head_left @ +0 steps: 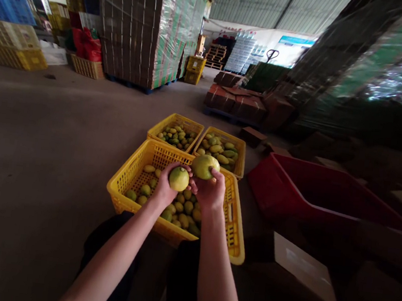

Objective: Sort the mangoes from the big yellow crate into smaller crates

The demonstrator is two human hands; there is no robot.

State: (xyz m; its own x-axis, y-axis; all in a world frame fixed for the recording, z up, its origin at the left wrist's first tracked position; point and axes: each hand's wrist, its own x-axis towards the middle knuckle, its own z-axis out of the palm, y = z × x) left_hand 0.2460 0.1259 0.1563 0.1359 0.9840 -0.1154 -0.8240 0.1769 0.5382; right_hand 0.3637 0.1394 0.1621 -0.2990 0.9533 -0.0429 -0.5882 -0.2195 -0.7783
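My left hand [168, 185] is closed around a yellow-green papaya [179, 179], its dark stem end facing me. Beside it, my right hand [211, 189] grips a larger, mottled papaya [205, 166] by its lower side and right end. The hands are close together, and both fruits are held above a big yellow plastic crate [125, 173]. Inside that crate lie several more yellow-green papayas [186, 208], partly hidden by my forearms.
Two smaller yellow crates of fruit, one at left [158, 126] and one at right [241, 155], stand just beyond. A red tub [274, 179] and an open cardboard box [305, 268] are to the right. Wrapped pallet stacks [128, 24] rise behind; stacked crates [13, 34] stand far left.
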